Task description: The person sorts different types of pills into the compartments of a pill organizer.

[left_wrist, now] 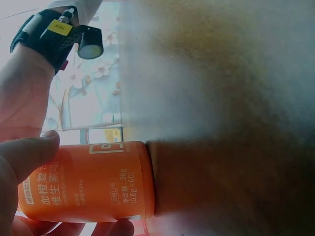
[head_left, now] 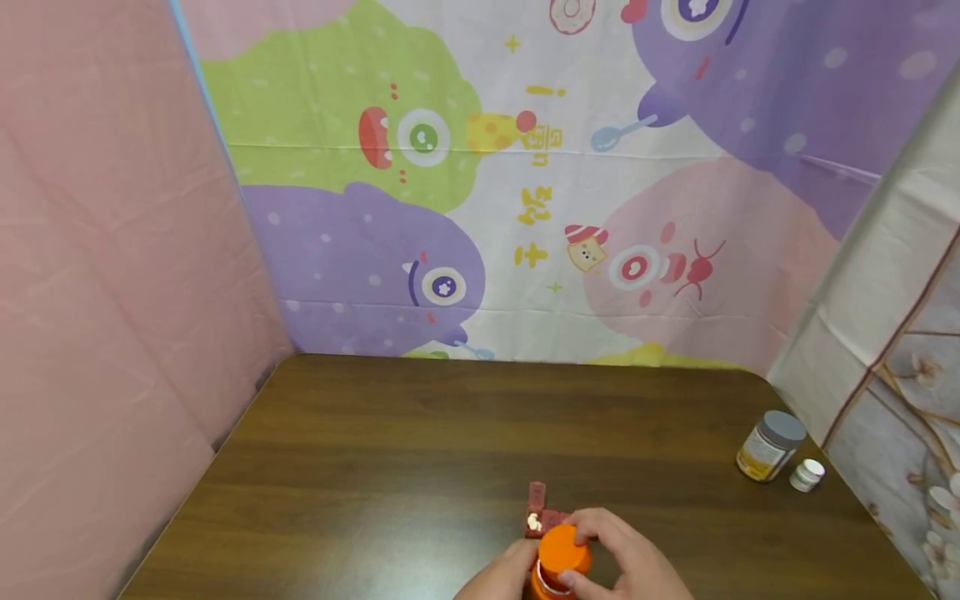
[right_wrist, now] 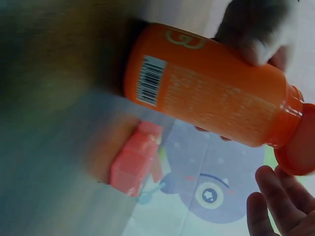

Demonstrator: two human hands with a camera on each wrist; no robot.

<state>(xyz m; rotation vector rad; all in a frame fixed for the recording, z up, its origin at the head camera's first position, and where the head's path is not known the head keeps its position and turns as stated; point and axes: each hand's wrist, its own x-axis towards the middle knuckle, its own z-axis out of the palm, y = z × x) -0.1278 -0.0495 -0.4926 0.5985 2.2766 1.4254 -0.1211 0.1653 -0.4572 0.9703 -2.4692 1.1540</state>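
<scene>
In the head view my left hand point(head_left: 501, 575) grips an orange supplement bottle point(head_left: 550, 590) near the front edge of the view. The left wrist view has the bottle point(left_wrist: 93, 182) upright on the table, thumb on one side and fingers on the other. My right hand point(head_left: 630, 554) holds the orange lid point(head_left: 564, 548) between thumb and fingers. In the right wrist view the lid point(right_wrist: 299, 145) sits tilted at the bottle's neck, partly off it. Just behind the bottle lies a small red pill box point(head_left: 551, 521); one flap stands up, and pale tablets point(head_left: 534, 522) lie in that compartment.
A grey-lidded jar point(head_left: 767, 447) and a small white bottle point(head_left: 807, 475) stand at the table's right edge. Brown tabletop point(head_left: 360, 467) stretches left and behind the hands. A cartoon-print curtain point(head_left: 525, 317) hangs at the back, a pink one point(head_left: 112, 250) at the left.
</scene>
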